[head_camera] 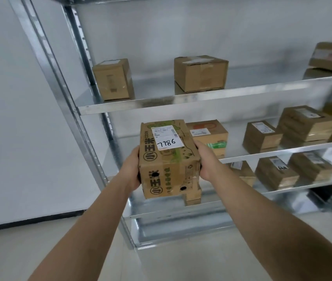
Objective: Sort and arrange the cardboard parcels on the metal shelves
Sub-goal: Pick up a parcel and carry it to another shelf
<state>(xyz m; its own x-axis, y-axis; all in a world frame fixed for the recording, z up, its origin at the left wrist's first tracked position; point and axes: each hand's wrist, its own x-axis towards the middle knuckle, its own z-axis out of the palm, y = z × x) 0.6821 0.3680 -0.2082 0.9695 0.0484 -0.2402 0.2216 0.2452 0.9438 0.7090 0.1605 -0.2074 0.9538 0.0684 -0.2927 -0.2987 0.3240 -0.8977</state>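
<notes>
Parcel position: I hold the brown cardboard parcel printed in green and black, with a white label reading 7786 (169, 157), in the air in front of the galvanised metal shelving unit (181, 102), level with its second visible shelf (282, 152). My left hand (131, 169) presses the left side and my right hand (205, 161) the right side; the fingers wrap behind the parcel, mostly hidden.

Hazards, as I judge them:
- Side grip only, no support underneath. Slackened pressure would let the parcel slip down.
- Steel upright (100, 110) stands near on the left. A leftward swing could knock a corner.
- Tan carton with orange and green print (209, 136) sits just behind. Pushing in too far right would shove it backward.
</notes>
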